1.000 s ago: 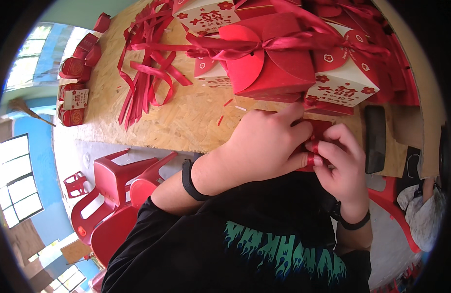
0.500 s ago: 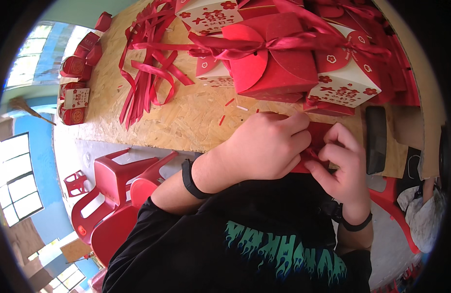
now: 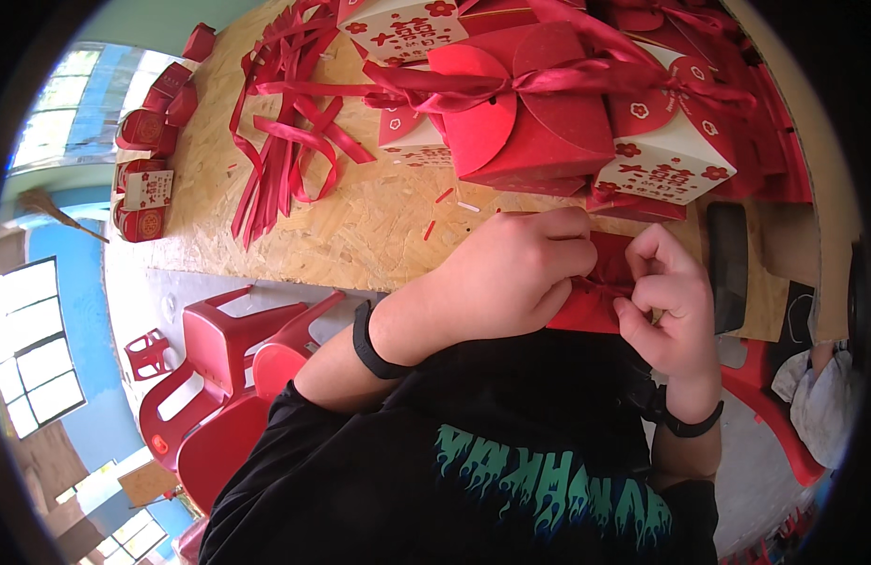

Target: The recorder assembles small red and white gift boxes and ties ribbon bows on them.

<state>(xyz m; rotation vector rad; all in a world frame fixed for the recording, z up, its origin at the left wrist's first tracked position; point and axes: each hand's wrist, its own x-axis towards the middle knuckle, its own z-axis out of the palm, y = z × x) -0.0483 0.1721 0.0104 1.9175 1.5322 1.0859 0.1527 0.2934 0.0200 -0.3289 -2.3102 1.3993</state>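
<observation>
Hands, two, bare, each with a dark band at the wrist, meeting at the near edge of the table.

Left hand: curled over, knuckles up, fingertips bunched and pinching at a thin strand of red ribbon on the small red box. It covers most of the box's left half.

Right hand: curled likewise, thumb and forefinger pinched shut on the other end of the same ribbon, just beside the left fingertips. Whether a knot is formed between them cannot be told; the fingers hide it.

Small red box: held between both hands, against the person's chest, just off the table's front edge. Its long axis runs left to right, one hand at each end. The hands are equally near; both touch it.

Wooden table: chipboard top, scattered red paper scraps.

Finished gift boxes: red and white, petal-shaped flaps, tied with ribbon, piled just beyond the hands.

Loose red ribbons: a tangled bundle, well left of the hands.

Small red packets: stacked at the far left table edge.

Red plastic chairs: below the table, left.
</observation>
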